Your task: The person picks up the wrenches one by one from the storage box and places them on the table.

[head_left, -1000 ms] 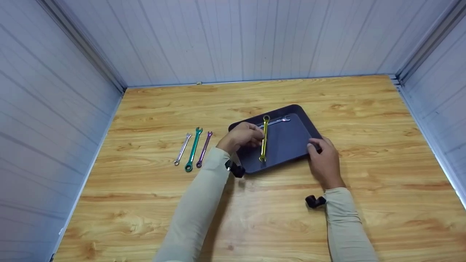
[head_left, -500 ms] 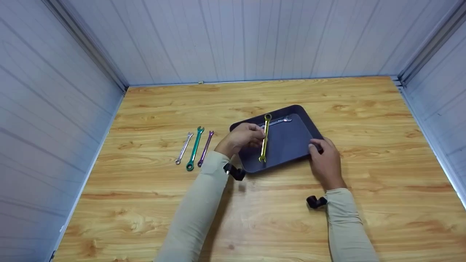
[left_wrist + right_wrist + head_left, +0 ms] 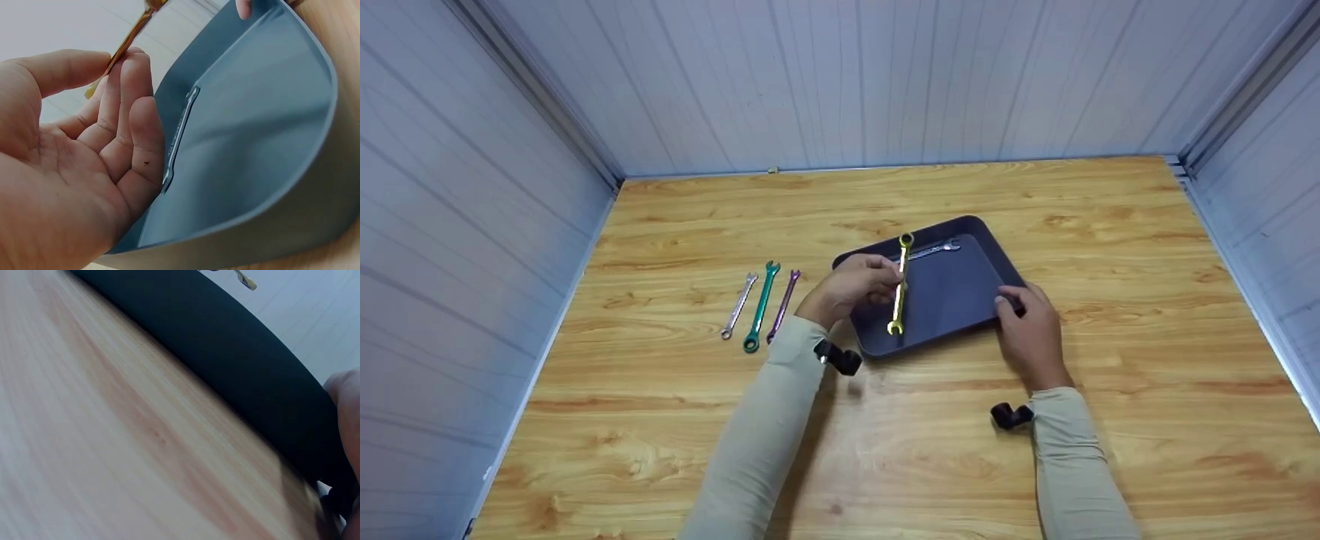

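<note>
Between thumb and fingers, my left hand (image 3: 855, 285) pinches a yellow combination wrench (image 3: 900, 289) by its middle, above the dark tray (image 3: 960, 300). In the left wrist view the yellow wrench (image 3: 132, 36) is raised over the tray's rim. A silver wrench (image 3: 936, 250) lies on the tray floor near its far side, partly hidden behind the left hand and the yellow wrench. With the thumb over the rim, my right hand (image 3: 1030, 330) grips the tray's right front corner. The right wrist view catches the tray's outer wall (image 3: 214, 349) and part of that hand.
Left of the tray, a silver wrench (image 3: 740, 306), a green wrench (image 3: 762, 307) and a purple wrench (image 3: 784, 305) lie side by side on the wooden table (image 3: 915, 450). White panel walls (image 3: 840, 82) stand at the back and both sides.
The yellow wrench has shifted slightly to the left and tilted a little in my left hand's pinch. My right hand stays on the tray corner, and the tray has not moved.
</note>
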Available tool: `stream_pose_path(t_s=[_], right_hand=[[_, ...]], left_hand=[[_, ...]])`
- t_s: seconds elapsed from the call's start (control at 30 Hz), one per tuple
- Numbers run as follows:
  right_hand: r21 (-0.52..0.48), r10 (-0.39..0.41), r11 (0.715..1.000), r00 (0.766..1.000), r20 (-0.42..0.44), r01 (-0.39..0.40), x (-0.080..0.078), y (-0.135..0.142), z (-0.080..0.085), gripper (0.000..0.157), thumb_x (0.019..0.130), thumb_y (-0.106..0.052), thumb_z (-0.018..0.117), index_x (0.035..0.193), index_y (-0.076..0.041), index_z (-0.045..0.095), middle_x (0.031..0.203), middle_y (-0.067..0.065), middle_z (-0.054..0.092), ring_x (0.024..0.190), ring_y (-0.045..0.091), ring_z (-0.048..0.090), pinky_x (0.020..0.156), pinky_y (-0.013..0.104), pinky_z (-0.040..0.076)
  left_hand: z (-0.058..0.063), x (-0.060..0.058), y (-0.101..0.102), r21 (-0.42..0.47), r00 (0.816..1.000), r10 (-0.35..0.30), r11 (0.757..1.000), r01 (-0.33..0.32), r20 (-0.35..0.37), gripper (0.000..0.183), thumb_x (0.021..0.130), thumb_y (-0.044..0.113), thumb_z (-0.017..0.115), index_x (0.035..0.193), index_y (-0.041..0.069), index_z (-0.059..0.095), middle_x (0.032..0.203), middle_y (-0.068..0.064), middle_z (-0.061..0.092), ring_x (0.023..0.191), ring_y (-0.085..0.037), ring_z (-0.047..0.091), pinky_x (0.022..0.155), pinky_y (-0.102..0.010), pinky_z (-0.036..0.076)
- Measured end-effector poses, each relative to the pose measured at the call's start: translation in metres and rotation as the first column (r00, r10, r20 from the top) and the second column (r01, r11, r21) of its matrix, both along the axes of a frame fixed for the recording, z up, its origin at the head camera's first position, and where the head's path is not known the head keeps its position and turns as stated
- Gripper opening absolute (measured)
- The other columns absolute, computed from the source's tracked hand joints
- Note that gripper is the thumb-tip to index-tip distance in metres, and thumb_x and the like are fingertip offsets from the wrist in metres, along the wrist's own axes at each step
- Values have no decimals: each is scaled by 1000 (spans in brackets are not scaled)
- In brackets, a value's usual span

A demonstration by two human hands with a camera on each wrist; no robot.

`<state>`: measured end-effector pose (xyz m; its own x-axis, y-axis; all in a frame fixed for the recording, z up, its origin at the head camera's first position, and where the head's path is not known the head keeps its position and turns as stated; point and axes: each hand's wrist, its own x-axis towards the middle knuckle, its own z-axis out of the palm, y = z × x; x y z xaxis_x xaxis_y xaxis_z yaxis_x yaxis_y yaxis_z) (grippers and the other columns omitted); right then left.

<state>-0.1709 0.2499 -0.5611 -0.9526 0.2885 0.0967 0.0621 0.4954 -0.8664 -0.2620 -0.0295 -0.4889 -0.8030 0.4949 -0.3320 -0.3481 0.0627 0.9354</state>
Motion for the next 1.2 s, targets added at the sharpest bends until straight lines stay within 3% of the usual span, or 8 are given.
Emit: stream_pose_path(t_s=[0.23,0.57,0.93,1.2], right_hand=[[-9,3,1000,1000,5,-3,0,1,-2,37,101,-31,58,126,-6,68,148,16,47,140,35,39,116,48,27],[13,7,1000,1000,8,-7,0,2,-2,39,101,-34,56,127,-6,67,149,16,46,141,34,37,116,47,26],[-7,6,1000,1000,14,-6,-1,1,-1,40,101,-35,56,127,-6,67,150,15,45,141,34,37,117,47,25],[1,10,1000,1000,26,-10,0,1,-1,41,101,-34,56,128,-5,67,151,18,43,142,37,35,117,50,24]], left_hand=[[3,3,-8,-7,1000,11,1000,-11,-13,7,95,6,64,88,6,65,86,-10,69,69,-15,61,66,-26,52],[3,5,-17,23,999,41,999,-42,21,7,95,4,61,98,-2,63,84,-8,68,67,-13,61,65,-25,53],[8,8,-29,93,985,171,980,-173,34,8,95,3,60,89,4,64,82,-9,65,65,-14,56,61,-24,51],[9,11,-41,92,981,195,976,-195,8,6,95,5,60,90,5,64,84,-11,67,65,-15,56,64,-28,48]])
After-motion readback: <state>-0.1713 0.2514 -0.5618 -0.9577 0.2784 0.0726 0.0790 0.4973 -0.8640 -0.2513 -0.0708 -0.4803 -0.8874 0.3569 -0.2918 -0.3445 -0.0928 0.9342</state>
